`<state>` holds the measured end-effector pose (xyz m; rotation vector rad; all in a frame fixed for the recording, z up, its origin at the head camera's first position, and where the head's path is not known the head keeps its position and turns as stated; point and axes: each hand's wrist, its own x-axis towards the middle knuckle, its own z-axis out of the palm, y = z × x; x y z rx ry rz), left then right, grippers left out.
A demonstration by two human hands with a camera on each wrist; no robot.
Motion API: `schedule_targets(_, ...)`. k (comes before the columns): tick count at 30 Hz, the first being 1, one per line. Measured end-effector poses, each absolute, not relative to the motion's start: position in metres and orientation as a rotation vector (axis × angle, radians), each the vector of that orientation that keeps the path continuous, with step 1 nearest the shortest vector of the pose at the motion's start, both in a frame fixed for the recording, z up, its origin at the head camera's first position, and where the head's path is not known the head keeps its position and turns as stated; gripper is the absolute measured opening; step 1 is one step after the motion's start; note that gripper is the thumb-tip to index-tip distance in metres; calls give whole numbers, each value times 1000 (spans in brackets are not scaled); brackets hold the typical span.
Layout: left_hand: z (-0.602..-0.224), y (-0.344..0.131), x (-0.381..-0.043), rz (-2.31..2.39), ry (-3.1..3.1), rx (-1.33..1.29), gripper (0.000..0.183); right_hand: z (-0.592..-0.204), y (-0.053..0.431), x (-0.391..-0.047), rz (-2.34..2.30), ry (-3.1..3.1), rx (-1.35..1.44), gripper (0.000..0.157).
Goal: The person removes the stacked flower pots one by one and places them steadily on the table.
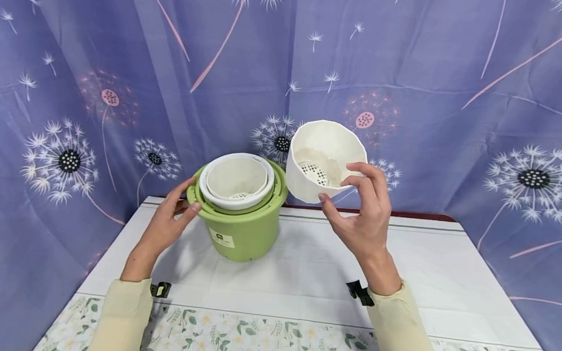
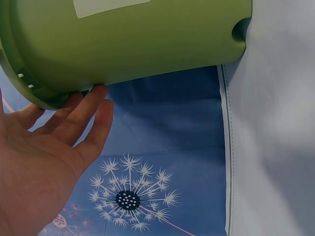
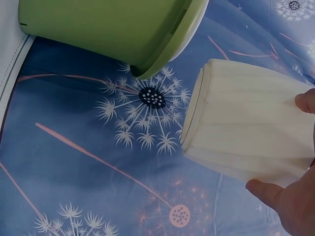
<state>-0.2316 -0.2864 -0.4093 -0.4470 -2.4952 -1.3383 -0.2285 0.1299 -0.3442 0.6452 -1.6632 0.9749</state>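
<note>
My right hand [image 1: 367, 217] pinches the near wall of a white plastic flowerpot [image 1: 304, 184], fingers over the rim and thumb outside. The pot is held up and tilted, so its round drainage grid shows. In the right wrist view the flowerpot's ribbed side [image 3: 251, 118] appears, its base end toward the green pot. On the left stands a large green flowerpot [image 1: 246, 237] with a label on its side. Nested inside are a white-rimmed pot [image 1: 208, 190] and a smaller white pot [image 1: 240, 176]. My left hand [image 1: 164, 225] touches the green pot's rim, fingers spread beneath its lip.
A white cloth [image 1: 304, 272] with a floral front band covers the table. Close behind hangs a blue-purple curtain [image 1: 246, 105] with dandelion prints. Black straps [image 1: 360, 293] are on both wrists.
</note>
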Motion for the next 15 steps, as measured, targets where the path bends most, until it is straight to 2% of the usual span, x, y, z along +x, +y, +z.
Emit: schedule_targets(15, -410, -286, -233, -1349, -2488, -452, 67, -348, 142, -231, 964, -1674, 601, 38)
